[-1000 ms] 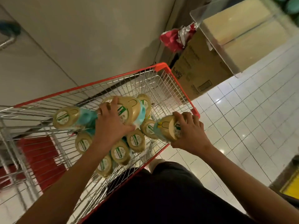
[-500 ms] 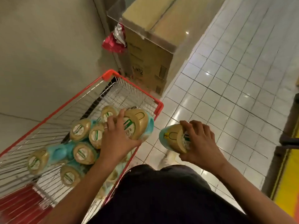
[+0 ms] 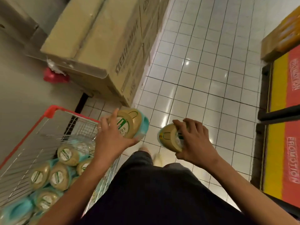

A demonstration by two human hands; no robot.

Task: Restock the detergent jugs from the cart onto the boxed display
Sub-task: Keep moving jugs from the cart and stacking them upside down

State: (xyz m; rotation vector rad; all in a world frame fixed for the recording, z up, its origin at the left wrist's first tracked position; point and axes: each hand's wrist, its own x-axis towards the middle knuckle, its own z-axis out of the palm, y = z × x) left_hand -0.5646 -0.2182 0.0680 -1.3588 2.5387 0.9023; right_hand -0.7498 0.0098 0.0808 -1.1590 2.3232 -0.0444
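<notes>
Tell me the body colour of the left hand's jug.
Turquoise plastic jug body, tan end, in the left hand; best in head view.

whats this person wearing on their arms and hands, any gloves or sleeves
No gloves or sleeves in view. The left hand wears a thin ring on one finger; the right hand shows no ring or watch.

I read "PROMOTION" twice, in white letters turned sideways, on the red and yellow panel at right. Print on the cardboard boxes and labels on the jugs blur beyond my reading.
</notes>
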